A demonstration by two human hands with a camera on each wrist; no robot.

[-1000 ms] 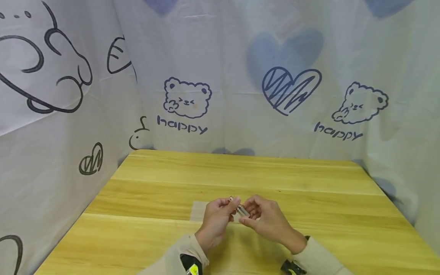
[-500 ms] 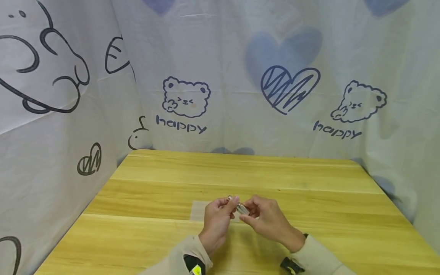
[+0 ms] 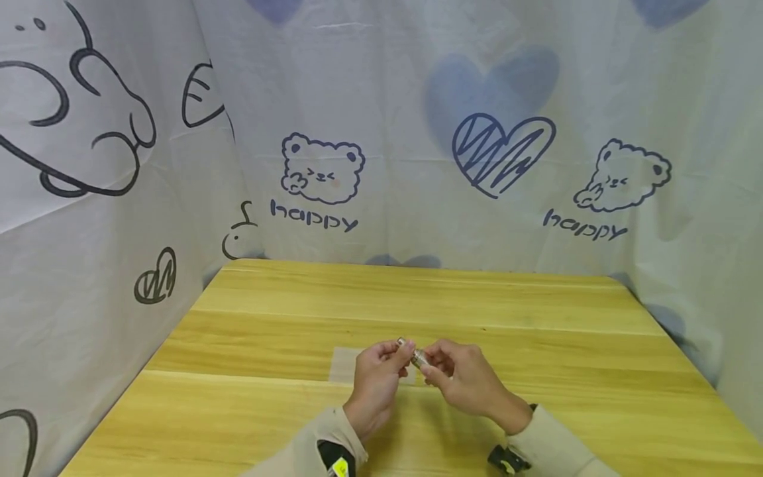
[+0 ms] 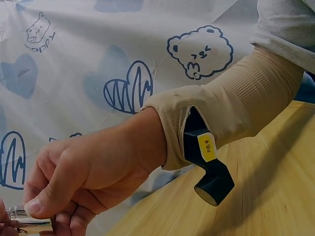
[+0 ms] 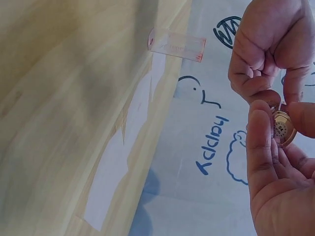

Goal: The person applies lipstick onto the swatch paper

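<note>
A small shiny gold-and-silver lipstick tube (image 3: 420, 358) is held aslant between both hands above the table. My left hand (image 3: 377, 383) pinches its upper part between thumb and fingers, and one end (image 3: 401, 341) pokes out past them. My right hand (image 3: 467, 377) grips the lower end, its thumb pressed on the metal (image 4: 34, 223) in the left wrist view. A round gold base with a sticker marked 04 (image 5: 281, 129) faces the camera in the right wrist view. Fingers hide much of the tube.
Behind the hands, a pale translucent rectangle (image 3: 342, 366) lies on the wooden table (image 3: 250, 331). The right wrist view shows a clear box-like piece with pinkish edges (image 5: 177, 46) by white strips (image 5: 110, 179). Printed white cloth (image 3: 405, 218) hangs beyond the table.
My right thumb and fingers have shifted up onto the lower end of the lipstick tube and now cover more of it. My left hand keeps its pinch almost unchanged.
</note>
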